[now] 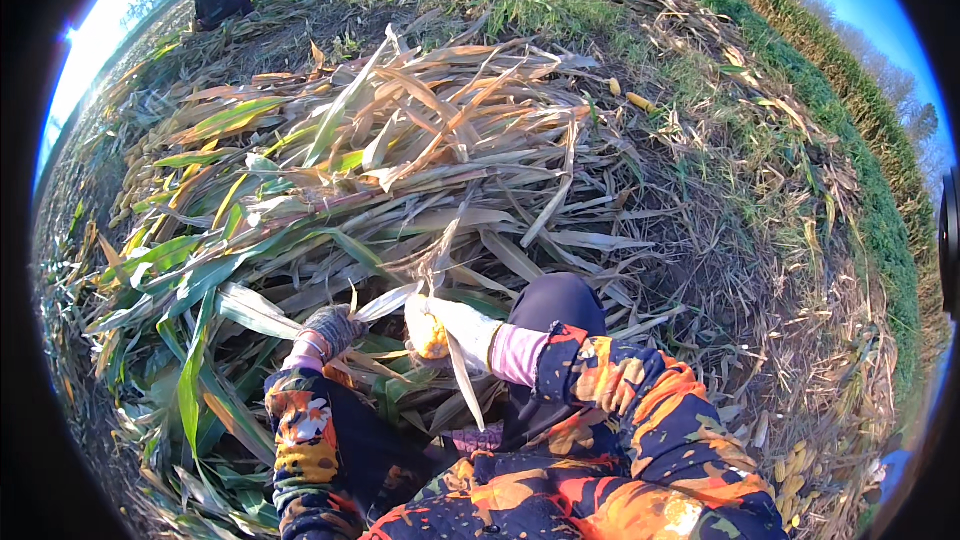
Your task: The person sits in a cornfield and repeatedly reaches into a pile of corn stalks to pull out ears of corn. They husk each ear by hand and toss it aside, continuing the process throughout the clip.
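My right hand (471, 331), in a white glove, is closed around an ear of corn (429, 336) whose yellow kernels show at the lower end. A loose strip of dry husk (466, 382) hangs down from it. To the left, my left hand (339, 328) wears a grey knitted glove and is closed at one end of a pale husk leaf (386, 303). That leaf stretches toward the top of the ear. The left fingertips are partly hidden. Both hands are low over a heap of cut corn stalks (450, 176), in front of my bent knee (559, 304).
Husked ears (791, 476) lie on the ground at the lower right. More ears (139, 172) form a pile beyond the heap's left side. Two loose ears (639, 102) rest on the grass at the upper right. Two people (216, 0) sit farther off at the upper left.
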The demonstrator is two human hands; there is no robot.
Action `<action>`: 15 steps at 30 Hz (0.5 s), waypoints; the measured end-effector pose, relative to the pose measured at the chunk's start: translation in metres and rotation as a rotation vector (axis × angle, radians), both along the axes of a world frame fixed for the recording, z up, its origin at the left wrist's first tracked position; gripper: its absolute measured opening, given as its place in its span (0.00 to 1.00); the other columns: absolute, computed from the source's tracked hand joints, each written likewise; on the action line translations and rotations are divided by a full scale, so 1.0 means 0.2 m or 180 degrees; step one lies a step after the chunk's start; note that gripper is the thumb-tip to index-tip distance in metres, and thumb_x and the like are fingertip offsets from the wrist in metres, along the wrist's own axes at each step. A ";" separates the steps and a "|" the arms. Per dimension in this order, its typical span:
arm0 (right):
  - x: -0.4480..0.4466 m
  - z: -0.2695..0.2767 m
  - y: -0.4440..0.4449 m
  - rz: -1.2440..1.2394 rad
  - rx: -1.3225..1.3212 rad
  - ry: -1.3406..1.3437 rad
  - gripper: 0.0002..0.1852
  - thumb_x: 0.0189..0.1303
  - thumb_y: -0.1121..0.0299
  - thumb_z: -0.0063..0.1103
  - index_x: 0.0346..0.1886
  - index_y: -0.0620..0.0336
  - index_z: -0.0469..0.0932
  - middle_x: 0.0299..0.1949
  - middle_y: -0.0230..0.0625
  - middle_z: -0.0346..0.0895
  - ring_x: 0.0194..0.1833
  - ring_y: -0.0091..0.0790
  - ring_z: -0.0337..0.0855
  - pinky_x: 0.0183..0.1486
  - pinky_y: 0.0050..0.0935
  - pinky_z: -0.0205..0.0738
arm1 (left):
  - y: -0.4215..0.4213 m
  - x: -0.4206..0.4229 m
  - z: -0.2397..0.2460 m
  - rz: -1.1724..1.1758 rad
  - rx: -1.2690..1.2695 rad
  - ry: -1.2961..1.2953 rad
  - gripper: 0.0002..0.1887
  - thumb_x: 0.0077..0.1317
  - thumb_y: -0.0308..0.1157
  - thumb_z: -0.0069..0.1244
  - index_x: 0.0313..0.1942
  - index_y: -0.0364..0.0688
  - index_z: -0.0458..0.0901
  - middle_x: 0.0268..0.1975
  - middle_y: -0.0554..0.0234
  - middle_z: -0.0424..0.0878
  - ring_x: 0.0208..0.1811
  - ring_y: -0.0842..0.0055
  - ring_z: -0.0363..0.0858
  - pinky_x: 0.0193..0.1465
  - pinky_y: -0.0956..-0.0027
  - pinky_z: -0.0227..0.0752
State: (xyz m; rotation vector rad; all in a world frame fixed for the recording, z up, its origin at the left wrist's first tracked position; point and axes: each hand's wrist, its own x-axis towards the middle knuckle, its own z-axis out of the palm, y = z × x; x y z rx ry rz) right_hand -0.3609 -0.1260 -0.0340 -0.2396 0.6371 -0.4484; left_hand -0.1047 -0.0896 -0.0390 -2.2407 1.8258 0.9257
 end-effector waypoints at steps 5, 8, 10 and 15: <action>-0.53 0.61 -0.99 -0.2020 -0.1320 -0.0405 0.24 0.69 0.53 0.57 0.55 0.66 0.71 0.49 0.51 0.79 0.47 0.53 0.84 0.51 0.50 0.86 | 0.01 0.01 0.00 0.0089 -0.0016 0.0092 0.25 0.63 0.53 0.58 0.48 0.41 0.87 0.41 0.48 0.89 0.45 0.53 0.87 0.51 0.56 0.78; -0.89 0.98 -1.40 -0.3639 -0.1773 -0.0983 0.21 0.72 0.56 0.51 0.49 0.69 0.66 0.45 0.57 0.79 0.42 0.56 0.86 0.52 0.54 0.86 | 0.02 0.02 0.03 0.0173 -0.0140 0.0121 0.24 0.63 0.52 0.56 0.46 0.41 0.87 0.40 0.48 0.89 0.43 0.54 0.87 0.49 0.56 0.78; -0.90 1.05 -1.49 -0.3727 -0.1966 -0.0574 0.17 0.72 0.64 0.52 0.49 0.71 0.65 0.42 0.56 0.79 0.44 0.55 0.86 0.53 0.51 0.86 | 0.03 0.03 0.07 0.0330 -0.0396 0.0107 0.23 0.63 0.51 0.56 0.45 0.40 0.87 0.38 0.47 0.89 0.42 0.53 0.87 0.48 0.55 0.79; -0.57 0.77 -1.25 -0.1715 -0.1838 -0.0159 0.10 0.69 0.68 0.58 0.46 0.65 0.79 0.43 0.47 0.84 0.43 0.45 0.87 0.47 0.43 0.87 | 0.06 0.12 0.19 0.1310 -0.1434 0.0011 0.22 0.63 0.50 0.56 0.48 0.42 0.85 0.40 0.46 0.88 0.45 0.49 0.86 0.49 0.53 0.78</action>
